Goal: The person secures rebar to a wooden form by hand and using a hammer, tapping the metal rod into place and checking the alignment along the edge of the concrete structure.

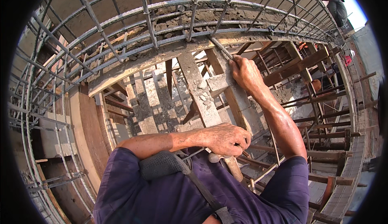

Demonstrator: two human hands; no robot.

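Note:
My right hand [245, 72] is wrapped round a slim, dusty metal bar [221, 47]. The bar's far end meets the timber edge board [161, 60] under the rebar. Across my body, my left hand [227, 139] is closed in a fist, back of the hand up; what it grips, if anything, is hidden. Just below that fist shows a rounded metal tool head [214, 157], and a thin metal rod [195, 153] runs toward the fingers. Broken concrete lumps [203, 90] lie on a plank [190, 76] beyond my left hand.
A rebar cage [169, 39] curves across the far side and down the left. Timber beams [297, 67] and props stand over openings to a lower level. A strap with a dark mesh pad [165, 165] crosses my chest. Another person [337, 9] is at the far right.

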